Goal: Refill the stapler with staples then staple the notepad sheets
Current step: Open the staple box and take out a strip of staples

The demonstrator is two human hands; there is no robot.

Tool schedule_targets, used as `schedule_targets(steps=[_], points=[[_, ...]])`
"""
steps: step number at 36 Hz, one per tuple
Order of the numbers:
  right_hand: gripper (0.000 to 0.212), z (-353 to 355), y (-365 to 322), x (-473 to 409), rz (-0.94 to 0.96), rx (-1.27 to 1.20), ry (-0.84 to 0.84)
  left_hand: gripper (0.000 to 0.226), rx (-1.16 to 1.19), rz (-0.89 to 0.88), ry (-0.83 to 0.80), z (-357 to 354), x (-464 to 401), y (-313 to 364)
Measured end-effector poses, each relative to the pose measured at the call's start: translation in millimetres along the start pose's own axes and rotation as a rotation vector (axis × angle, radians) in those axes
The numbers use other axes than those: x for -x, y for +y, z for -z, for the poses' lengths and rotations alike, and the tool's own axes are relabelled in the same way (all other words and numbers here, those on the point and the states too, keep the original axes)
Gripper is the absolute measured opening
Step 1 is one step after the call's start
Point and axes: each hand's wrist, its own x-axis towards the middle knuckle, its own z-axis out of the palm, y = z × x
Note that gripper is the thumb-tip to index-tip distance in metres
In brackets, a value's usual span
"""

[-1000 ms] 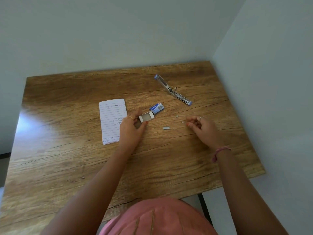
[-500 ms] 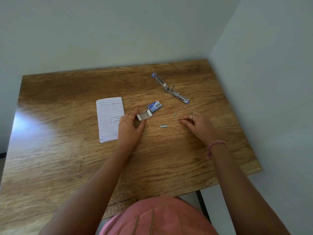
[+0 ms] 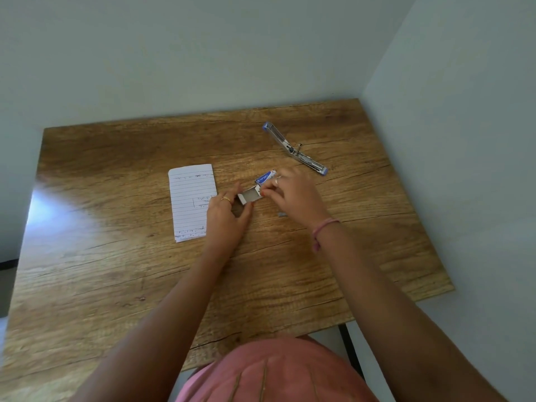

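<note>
Left hand (image 3: 224, 216): grip closed on the near end of the staple box tray (image 3: 249, 196), thumb and fingers on either side, centre of the frame.
Right hand (image 3: 293, 195): fingertips pinched together at the tray's far end, by the blue sleeve (image 3: 264, 178); what they pinch is too small to tell.
Stapler (image 3: 295, 151): swung fully open, flat on the table (image 3: 116, 271), upper right of centre.
Notepad sheets (image 3: 191, 198): lined, flat, left of the left hand.
Loose staple strip (image 3: 281, 215): on the table under the right wrist.

A: What colours sit around the fingers?
B: A white tray (image 3: 250, 195) between both hands, its sleeve (image 3: 264, 177) blue.
A: And beside them?
B: White blue-lined notepad (image 3: 192, 200), brown wood-grain table (image 3: 116, 256), silver stapler (image 3: 294, 147) with blue ends.
</note>
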Motion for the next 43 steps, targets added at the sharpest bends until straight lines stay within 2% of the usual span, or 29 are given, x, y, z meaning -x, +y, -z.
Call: schedule_targets(steps=[10,20,24,26,30,43], points=[[0.028,-10.6,-4.1,-11.6,-0.005,0.061,-0.053,0.048,-0.008,0.002,0.002,-1.9,-0.7,-2.3],[0.021,8.7,37.0,9.1,-0.225,-0.145,0.158,0.048,-0.018,0.013,-0.008,-1.9,-2.3,-2.8],[0.019,17.9,59.3,21.3,-0.29,-0.191,0.158,0.048,-0.02,0.012,-0.006,-1.7,-2.4,-2.4],[0.016,20.4,67.6,26.5,-0.285,-0.264,0.112,0.048,-0.02,0.015,-0.009,-1.7,-2.3,-2.5],[0.019,18.6,74.9,34.0,-0.272,-0.259,0.007,0.049,-0.018,0.017,-0.009,-1.8,-2.6,-2.8],[0.018,21.1,72.6,25.6,-0.091,-0.129,-0.043,0.049,-0.02,0.021,-0.007,-2.5,-2.6,-4.2]])
